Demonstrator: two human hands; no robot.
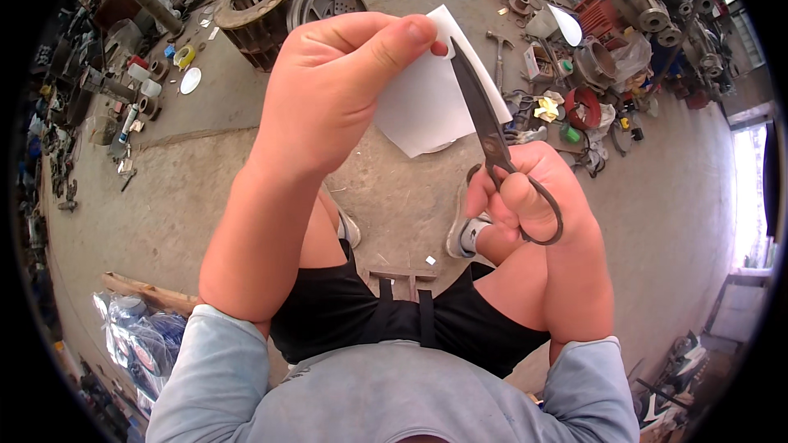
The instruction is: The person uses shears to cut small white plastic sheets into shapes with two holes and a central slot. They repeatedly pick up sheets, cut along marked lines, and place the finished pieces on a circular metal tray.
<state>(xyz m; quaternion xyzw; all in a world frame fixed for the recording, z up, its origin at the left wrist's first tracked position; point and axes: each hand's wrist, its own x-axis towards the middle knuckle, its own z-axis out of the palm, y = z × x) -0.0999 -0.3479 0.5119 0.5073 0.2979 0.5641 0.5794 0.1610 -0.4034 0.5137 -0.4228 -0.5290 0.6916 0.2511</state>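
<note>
My left hand [345, 74] is raised in front of me, its thumb and forefinger pinched on the upper edge of a white sheet of paper [427, 102]. The sheet hangs below those fingers and leans to the right. In my right hand [533, 193] is a pair of dark metal scissors [488, 127], with my thumb and fingers at the loop handles. The blades point up and lie against the paper's right part, their tips just beside my left fingertips. Whether the blades are parted cannot be made out.
A rusty slotted metal cylinder [254, 4] stands on the concrete floor ahead. Behind it is a round metal wheel [327, 4]. A hammer [499, 53] and a red ring [583, 107] lie among machine parts at the right. Plastic-wrapped goods [139, 336] sit at lower left.
</note>
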